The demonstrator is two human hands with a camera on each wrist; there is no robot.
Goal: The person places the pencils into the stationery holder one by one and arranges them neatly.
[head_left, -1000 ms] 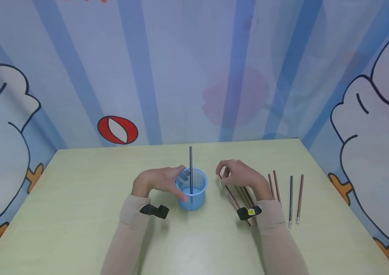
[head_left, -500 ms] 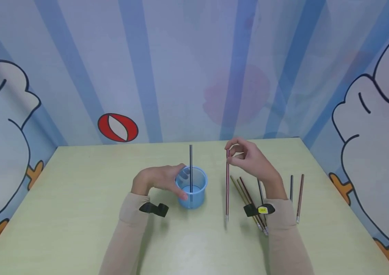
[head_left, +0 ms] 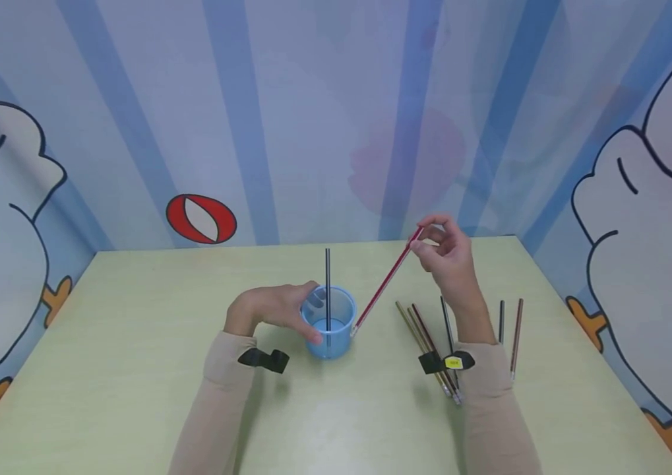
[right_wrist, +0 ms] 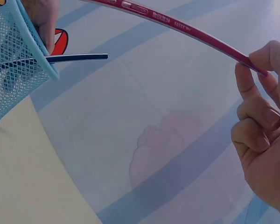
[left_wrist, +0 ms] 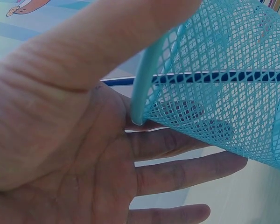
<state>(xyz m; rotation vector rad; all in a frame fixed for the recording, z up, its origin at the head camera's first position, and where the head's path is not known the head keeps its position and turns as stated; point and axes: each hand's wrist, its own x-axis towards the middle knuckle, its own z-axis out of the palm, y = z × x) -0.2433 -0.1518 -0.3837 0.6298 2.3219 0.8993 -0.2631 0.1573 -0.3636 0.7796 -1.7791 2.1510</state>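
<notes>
My left hand [head_left: 276, 308] holds the light blue mesh pencil cup [head_left: 338, 344] by its left side, thumb in front and fingers behind. In the left wrist view the fingers stretch along the mesh [left_wrist: 233, 46]. One dark striped pencil [head_left: 328, 270] stands in the cup, its upper part above the rim. My right hand [head_left: 451, 260] pinches a red pencil [head_left: 386, 280] near its upper end, between thumb and fingertips. That pencil slants down to the left, with its white lower end beside the cup's right side; whether they touch cannot be told.
On the pale table [head_left: 134, 382], several gold and brown pencils [head_left: 420, 330] lie in a group below the right hand. A dark pencil [head_left: 447, 320] lies partly behind the wrist. Farther right lie another dark pencil [head_left: 502, 316] and a reddish-brown pencil [head_left: 517, 330]. A printed curtain [head_left: 312, 132] stands behind.
The right hand has lifted the red pencil off the table, raised it and moved right. The pencil has swung so its lower end reaches the cup's side. The left hand keeps its hold.
</notes>
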